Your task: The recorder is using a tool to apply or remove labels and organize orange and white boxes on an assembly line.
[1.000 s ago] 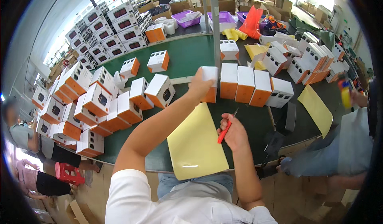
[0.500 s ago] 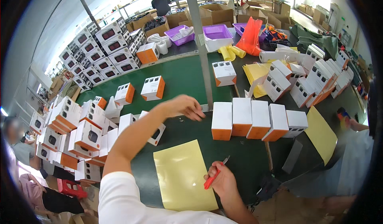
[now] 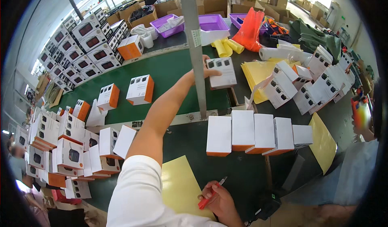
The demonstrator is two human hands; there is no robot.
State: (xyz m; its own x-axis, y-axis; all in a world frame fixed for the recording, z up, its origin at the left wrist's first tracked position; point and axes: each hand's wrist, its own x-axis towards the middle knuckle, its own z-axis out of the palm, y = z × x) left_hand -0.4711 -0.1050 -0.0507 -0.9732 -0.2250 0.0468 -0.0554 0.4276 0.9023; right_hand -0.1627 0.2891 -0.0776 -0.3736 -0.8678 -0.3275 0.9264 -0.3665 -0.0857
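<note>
Left arm stretched far forward across the green bench (image 3: 169, 71); left hand (image 3: 201, 70) behind a grey upright post (image 3: 196, 49), grip closed on the near edge of a white box (image 3: 221, 72) lying flat. Right hand (image 3: 218, 198) low, grip pinching a red pen (image 3: 209, 194) beside the yellow sheet (image 3: 184, 186). A row of white-and-orange boxes (image 3: 254, 134) stands between.

Purple bins (image 3: 213, 22) and an orange bag (image 3: 250, 29) sit beyond the green tabletop (image 3: 169, 71); yellow rolls (image 3: 227, 47) lie near them.
</note>
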